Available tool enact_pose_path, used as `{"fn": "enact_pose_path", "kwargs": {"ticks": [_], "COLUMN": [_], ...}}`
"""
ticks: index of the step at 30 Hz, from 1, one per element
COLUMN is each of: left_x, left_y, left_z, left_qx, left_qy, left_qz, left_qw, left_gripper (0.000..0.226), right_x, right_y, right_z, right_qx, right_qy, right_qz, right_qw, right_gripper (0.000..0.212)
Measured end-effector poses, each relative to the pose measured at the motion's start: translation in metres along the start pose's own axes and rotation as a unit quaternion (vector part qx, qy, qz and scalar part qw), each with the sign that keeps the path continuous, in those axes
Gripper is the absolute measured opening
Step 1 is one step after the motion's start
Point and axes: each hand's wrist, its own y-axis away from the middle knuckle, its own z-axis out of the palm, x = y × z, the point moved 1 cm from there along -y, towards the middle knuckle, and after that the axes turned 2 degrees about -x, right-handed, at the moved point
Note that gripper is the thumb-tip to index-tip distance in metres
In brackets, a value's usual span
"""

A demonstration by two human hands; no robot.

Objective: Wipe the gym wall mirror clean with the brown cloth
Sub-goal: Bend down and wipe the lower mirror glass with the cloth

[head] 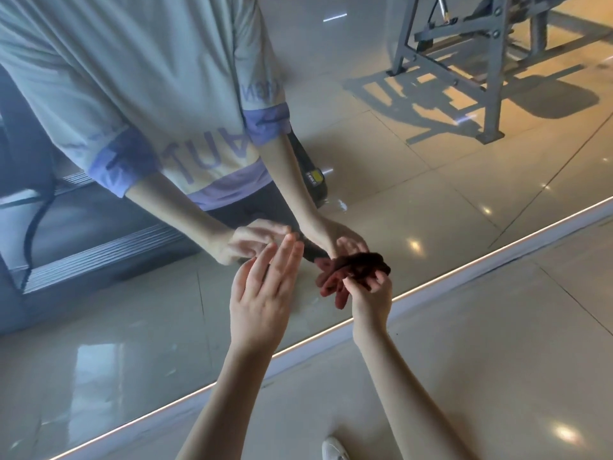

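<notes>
Right hand is clamped on the brown cloth: cloth is bunched up and pinched betw. fingertips and thumb, held low at the mirror, just above its bottom edge. Cloth meets its own reflection, so contact w/ the glass is judged likely but can't be confirmed. Left hand is held flat beside it, fingers straight and together, nothing gripped. Whether it touches the glass can't be told.

Progress: cloth is in hand and at the glass, so wiping is judged to be underway or about to be started. No clear wiped vs. unwiped patch can be made out. A hazy look is seen across the upper-left glass, so most of the area is prob. left to be done.

Surface/room: mirror is large, wall-mounted, reaching nearly to the floor, which is glossy beige tile w/ light spots. A grey machine frame and the person's shirt are seen reflected. A white shoe is seen at bottom.
</notes>
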Motion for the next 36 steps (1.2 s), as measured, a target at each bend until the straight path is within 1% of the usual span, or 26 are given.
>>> {"fn": "enact_pose_path", "kwargs": {"ticks": [3,5,8,11,15,16,19,21,22,24,26,27,28,29,31,32,34,36], "left_x": [0.002,-0.001,-0.008,-0.010,-0.006,-0.006,-0.009,-0.009,-0.009,-0.008,-0.006,-0.005,-0.005,-0.006,-0.009,-0.012,-0.017,-0.019], "left_y": [-0.006,-0.009,-0.007,-0.005,-0.007,-0.007,-0.006,-0.005,-0.006,-0.007,-0.008,-0.010,-0.011,-0.014,-0.024,-0.029,-0.038,-0.041], "left_z": [-0.005,-0.005,-0.004,-0.003,-0.002,-0.002,-0.005,-0.005,-0.005,-0.004,-0.006,-0.009,-0.011,-0.014,-0.020,-0.021,-0.021,-0.017], "left_qx": [0.029,0.042,0.040,0.038,0.045,0.043,0.039,0.042,0.043,0.043,0.042,0.041,0.042,0.046,0.065,0.078,0.095,0.107], "left_qy": [-0.008,-0.022,-0.046,-0.045,-0.045,-0.042,-0.046,-0.052,-0.053,-0.056,-0.052,-0.044,-0.034,-0.026,-0.024,-0.026,-0.033,-0.054], "left_qz": [-0.026,-0.040,-0.012,-0.007,-0.019,-0.019,-0.010,-0.006,-0.006,-0.012,-0.021,-0.026,-0.029,-0.033,-0.037,-0.037,-0.039,-0.040], "left_qw": [0.999,0.998,0.998,0.998,0.998,0.998,0.998,0.998,0.998,0.997,0.998,0.998,0.998,0.998,0.997,0.996,0.994,0.992], "left_gripper": [0.058,0.062,0.061,0.058,0.055,0.054,0.051,0.050,0.050,0.052,0.055,0.056,0.057,0.057,0.057,0.056,0.054,0.055], "right_x": [-0.001,-0.008,-0.010,-0.012,-0.034,-0.039,-0.055,-0.058,-0.057,-0.051,-0.048,-0.048,-0.049,-0.052,-0.059,-0.060,-0.058,-0.052], "right_y": [0.012,0.013,-0.001,0.003,0.024,0.023,0.011,0.012,0.017,0.032,0.036,0.032,0.026,0.021,0.018,0.022,0.037,0.050], "right_z": [0.011,0.011,0.002,-0.002,0.011,0.010,0.001,0.005,0.011,0.025,0.027,0.024,0.019,0.015,0.014,0.018,0.031,0.040], "right_qx": [-0.003,0.001,0.017,0.058,0.032,0.038,0.103,0.120,0.114,0.068,0.032,0.036,0.047,0.059,0.090,0.096,0.077,0.023], "right_qy": [0.008,0.005,0.015,-0.006,-0.022,-0.029,-0.039,-0.024,-0.009,0.022,0.045,0.056,0.062,0.053,0.021,0.015,0.024,0.046], "right_qz": [-0.027,-0.040,-0.047,-0.044,-0.117,-0.134,-0.169,-0.205,-0.243,-0.331,-0.387,-0.409,-0.422,-0.415,-0.364,-0.353,-0.378,-0.425], "right_qw": [1.000,0.999,0.999,0.997,0.992,0.990,0.979,0.971,0.963,0.941,0.920,0.910,0.903,0.907,0.927,0.931,0.922,0.904], "right_gripper": [0.038,0.037,0.034,0.031,0.031,0.032,0.033,0.033,0.033,0.040,0.041,0.041,0.041,0.042,0.044,0.044,0.045,0.043]}}
